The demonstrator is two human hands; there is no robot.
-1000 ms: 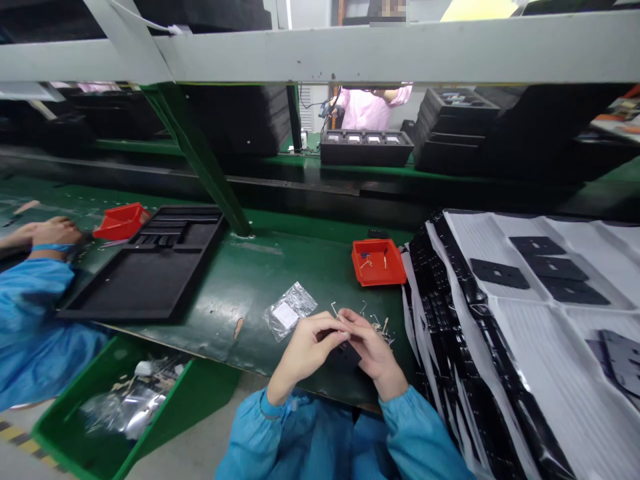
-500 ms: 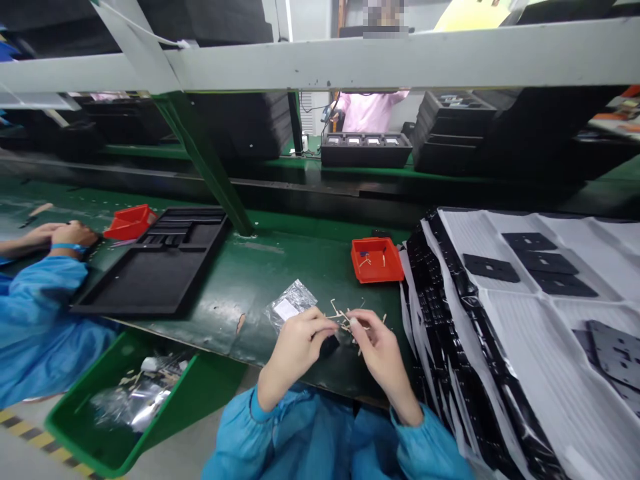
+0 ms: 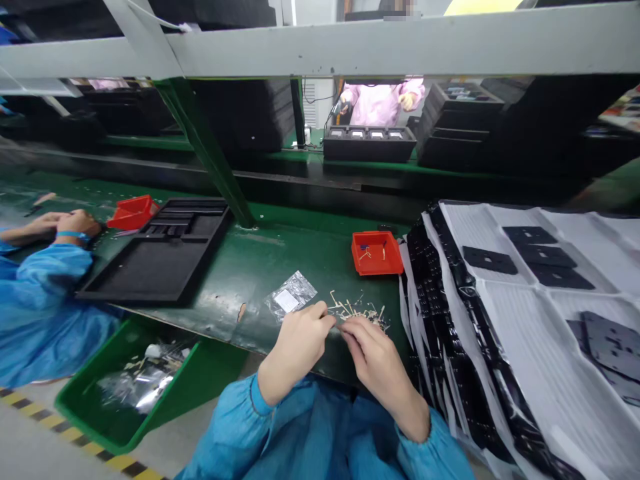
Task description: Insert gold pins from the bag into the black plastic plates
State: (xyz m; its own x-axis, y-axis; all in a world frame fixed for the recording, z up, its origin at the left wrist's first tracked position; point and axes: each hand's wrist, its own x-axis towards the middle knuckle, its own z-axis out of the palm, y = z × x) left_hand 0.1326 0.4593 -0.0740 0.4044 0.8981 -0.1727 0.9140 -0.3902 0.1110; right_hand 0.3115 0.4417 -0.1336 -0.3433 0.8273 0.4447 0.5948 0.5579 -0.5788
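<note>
My left hand and my right hand meet fingertip to fingertip above the front of the green bench. Both are closed in a pinch, and the fingers hide whatever lies between them. Just beyond my right hand is a loose pile of thin cream-coloured strips. A clear plastic bag with a white label lies flat behind my left hand. Farther back stands a small red bin with a few pale and dark bits inside.
A tall stack of trays with black plates on top rises at right. Left are an empty black tray, another red bin and a co-worker's hands. A green waste bin sits below. A green post stands behind the bench.
My right hand has drawn back from the strips and turned palm-down to meet my left fingertips. The dark piece seen under my left hand before is now hidden.
</note>
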